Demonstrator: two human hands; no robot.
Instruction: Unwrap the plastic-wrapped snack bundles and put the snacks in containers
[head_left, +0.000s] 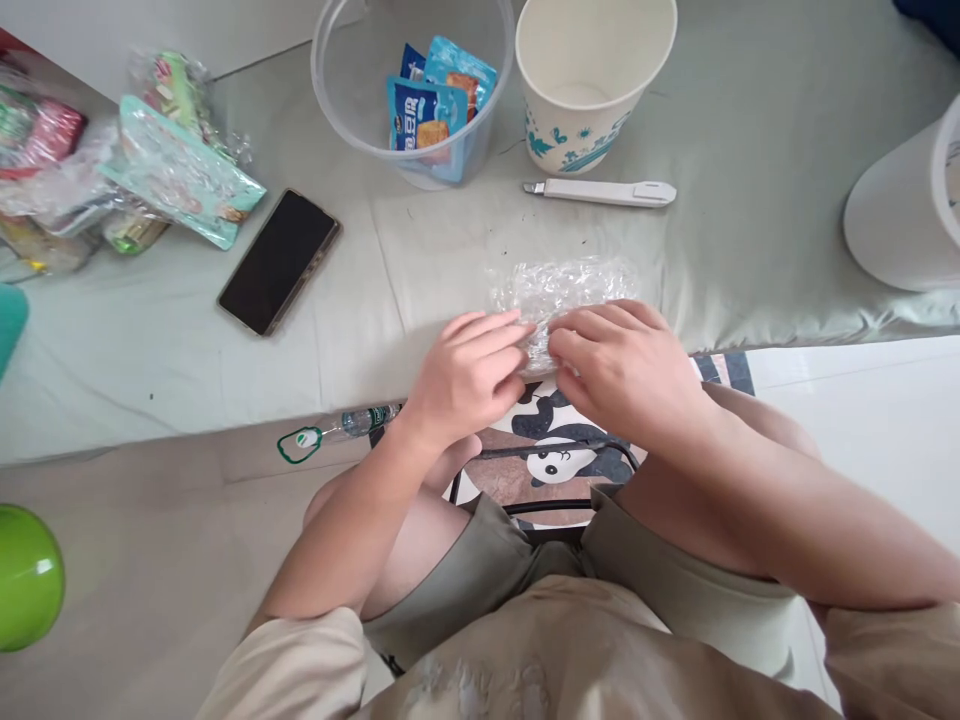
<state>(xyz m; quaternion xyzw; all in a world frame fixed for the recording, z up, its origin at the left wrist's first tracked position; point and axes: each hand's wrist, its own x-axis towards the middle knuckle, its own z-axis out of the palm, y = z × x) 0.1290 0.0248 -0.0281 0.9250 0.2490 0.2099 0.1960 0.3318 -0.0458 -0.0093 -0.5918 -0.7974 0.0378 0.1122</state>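
Observation:
A crinkled, see-through piece of plastic wrap (pixel 566 280) lies at the near edge of the cloth-covered surface. My left hand (pixel 476 370) holds its near left part, with the fingers over the top and the thumb lower down. From the right, my right hand (pixel 619 355) grips the same plastic with bent fingers, its fingertips close to those of the left. Both hands partly cover the plastic, so anything under them is hidden. Just beyond lies a white utility knife (pixel 600 192), its short blade tip pointing left.
A clear tub (pixel 322 75) holds blue snack packets (pixel 427 115). Beside it stands a patterned paper cup (pixel 562 130). A phone (pixel 279 262) and several packaged snacks (pixel 180 170) lie left. A white container (pixel 896 205) stands right. Below are a plastic bottle (pixel 360 422) and a green round object (pixel 30 578).

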